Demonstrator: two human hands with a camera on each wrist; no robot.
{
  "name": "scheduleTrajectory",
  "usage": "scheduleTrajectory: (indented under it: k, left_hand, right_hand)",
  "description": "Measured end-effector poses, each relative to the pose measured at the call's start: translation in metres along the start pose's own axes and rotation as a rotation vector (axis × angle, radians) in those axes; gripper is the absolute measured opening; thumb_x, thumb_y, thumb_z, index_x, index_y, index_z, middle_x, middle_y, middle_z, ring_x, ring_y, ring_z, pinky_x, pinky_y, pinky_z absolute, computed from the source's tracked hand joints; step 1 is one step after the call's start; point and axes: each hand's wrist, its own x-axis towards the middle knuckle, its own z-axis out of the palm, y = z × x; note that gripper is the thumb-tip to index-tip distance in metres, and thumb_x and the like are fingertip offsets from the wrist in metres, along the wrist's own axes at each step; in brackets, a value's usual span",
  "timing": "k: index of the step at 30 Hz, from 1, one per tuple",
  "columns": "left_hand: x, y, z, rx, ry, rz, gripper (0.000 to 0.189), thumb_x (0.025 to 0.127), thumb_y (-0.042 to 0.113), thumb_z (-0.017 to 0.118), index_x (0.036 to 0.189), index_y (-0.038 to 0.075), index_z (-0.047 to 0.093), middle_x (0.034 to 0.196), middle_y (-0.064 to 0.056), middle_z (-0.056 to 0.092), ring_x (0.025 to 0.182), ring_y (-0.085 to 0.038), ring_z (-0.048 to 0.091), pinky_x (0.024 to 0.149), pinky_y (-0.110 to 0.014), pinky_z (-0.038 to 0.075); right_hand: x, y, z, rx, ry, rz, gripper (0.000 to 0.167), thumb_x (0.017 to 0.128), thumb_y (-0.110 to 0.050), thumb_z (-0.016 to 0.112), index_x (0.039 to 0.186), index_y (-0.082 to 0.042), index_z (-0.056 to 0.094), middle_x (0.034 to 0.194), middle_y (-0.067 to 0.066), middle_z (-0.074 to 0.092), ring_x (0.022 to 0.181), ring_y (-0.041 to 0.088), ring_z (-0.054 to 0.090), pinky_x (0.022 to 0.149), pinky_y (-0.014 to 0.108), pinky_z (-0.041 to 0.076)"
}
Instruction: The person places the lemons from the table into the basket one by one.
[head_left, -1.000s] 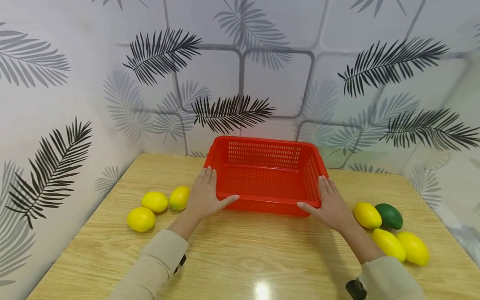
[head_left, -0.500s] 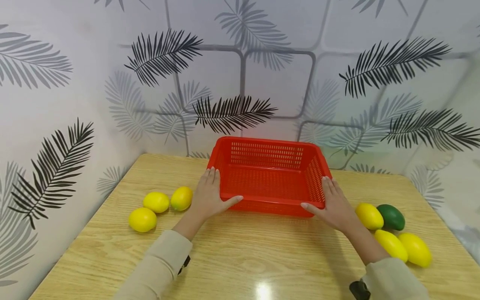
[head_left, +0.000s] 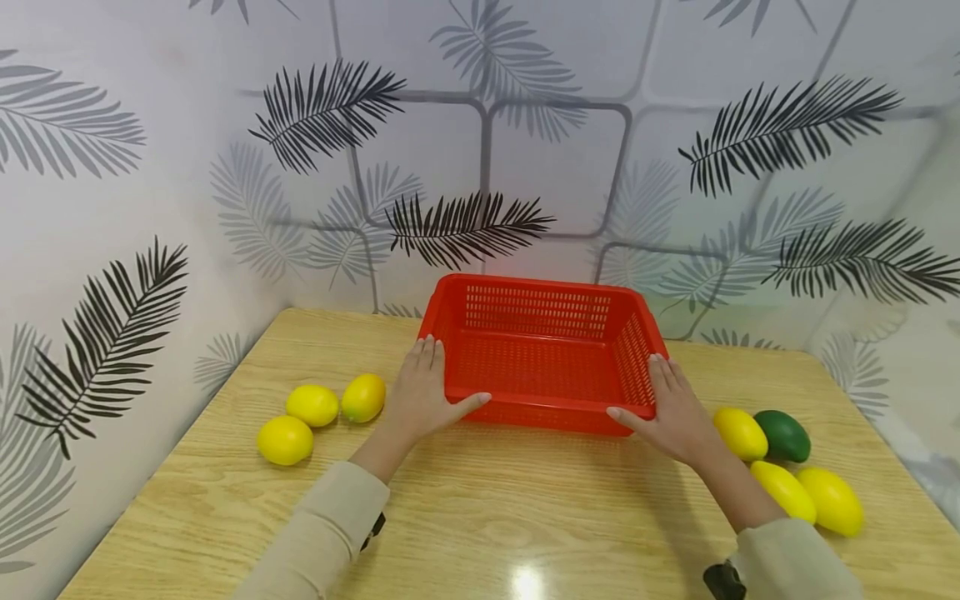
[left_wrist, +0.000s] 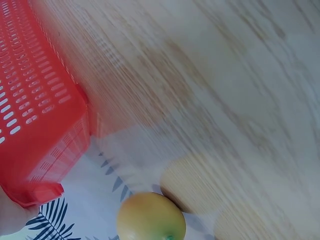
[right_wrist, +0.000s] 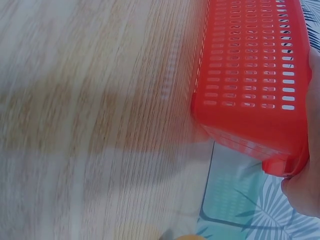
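A red plastic basket [head_left: 547, 408] with slotted walls stands on the wooden table, nothing inside it. My left hand [head_left: 420, 396] lies against its left front corner, fingers straight along the side and thumb stretched over the front rim. At the right front corner, my right hand [head_left: 673, 417] touches the basket the same way, its thumb pointing inward. In the left wrist view, part of the hand [left_wrist: 14, 215] shows at the basket's rim. Part of the right hand [right_wrist: 310, 185] appears beside the rim in the right wrist view.
Left of the basket are three yellow lemons [head_left: 312, 405]. On the right, several yellow lemons [head_left: 830, 500] lie close together with a dark green fruit [head_left: 782, 436]. A leaf-patterned wall [head_left: 525, 167] rises behind the table [head_left: 480, 517].
The basket has slid slightly to the right, with both hands moving along at its corners. The fruits have stayed in place.
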Motion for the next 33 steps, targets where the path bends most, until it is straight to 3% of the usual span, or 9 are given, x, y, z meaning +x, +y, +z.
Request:
scheduleTrajectory:
  k: [11,33]
  left_hand:
    - [0.0011,0.0032,0.0076,0.03,-0.002,0.001,0.102,0.082,0.071,0.041,0.144,-0.006,0.02,0.153,-0.022,0.018,0.143,-0.036,0.014,0.118,-0.043,0.013]
    - [0.0028,0.0064,0.0066,0.034,0.017,0.003,0.102,0.081,0.071,0.043,0.144,-0.006,0.022,0.153,-0.022,0.019,0.142,-0.036,0.016,0.118,-0.042,0.013]
  right_hand:
    - [-0.0018,0.006,0.0016,-0.029,-0.001,-0.002,0.105,0.083,-0.064,0.049,0.145,0.009,0.005,0.152,0.029,0.007,0.139,0.048,0.007,0.107,0.065,0.017]
    - [-0.0026,0.0055,-0.002,-0.052,0.001,0.009,0.105,0.083,-0.064,0.049,0.145,0.01,0.007,0.151,0.031,0.009,0.138,0.049,0.009,0.107,0.064,0.019]
